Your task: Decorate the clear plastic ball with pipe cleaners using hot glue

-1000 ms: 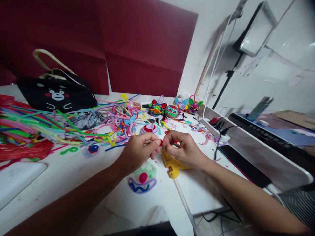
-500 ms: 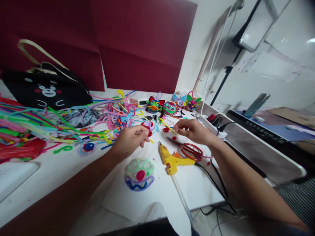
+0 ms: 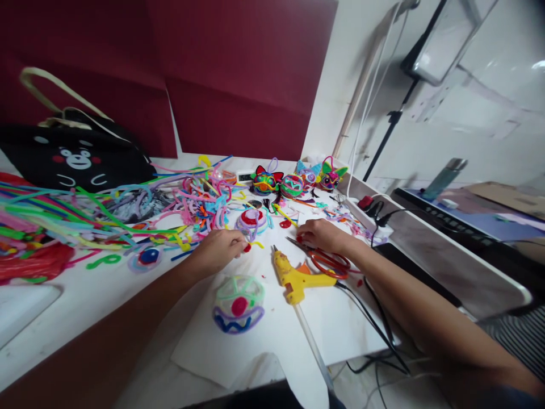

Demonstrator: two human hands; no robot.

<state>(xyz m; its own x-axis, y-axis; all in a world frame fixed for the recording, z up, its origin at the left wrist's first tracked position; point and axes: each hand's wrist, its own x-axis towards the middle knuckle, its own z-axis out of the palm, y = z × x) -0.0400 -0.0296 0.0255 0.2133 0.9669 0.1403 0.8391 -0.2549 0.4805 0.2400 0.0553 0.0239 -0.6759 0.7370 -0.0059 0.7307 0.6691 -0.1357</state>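
My left hand (image 3: pixel 219 250) is closed in a pinch, with a small red fuzzy piece (image 3: pixel 247 248) at its fingertips. Just above the paper, my right hand (image 3: pixel 321 234) has its fingers pressed together on another small red piece (image 3: pixel 300 240), mostly hidden by them. Orange-handled scissors (image 3: pixel 328 262) lie under and beside that hand. In front sits a round clear form (image 3: pixel 238 304) trimmed with green, purple and blue pipe cleaners and a red nose. A yellow hot glue gun (image 3: pixel 296 278) rests to its right, a glue stick out of its back.
Heaps of colourful pipe cleaners (image 3: pixel 128 221) cover the left and back. Several decorated animal-face balls (image 3: pixel 266 182) stand by the wall. A black bag (image 3: pixel 76 156) is at the back left. A power strip (image 3: pixel 370 213) and the glue gun's cord (image 3: pixel 366 309) lie on the right.
My right hand has come down onto the small red piece near the scissors' tips. My left hand has moved slightly left and down with its red piece, away from the red-and-purple round piece.
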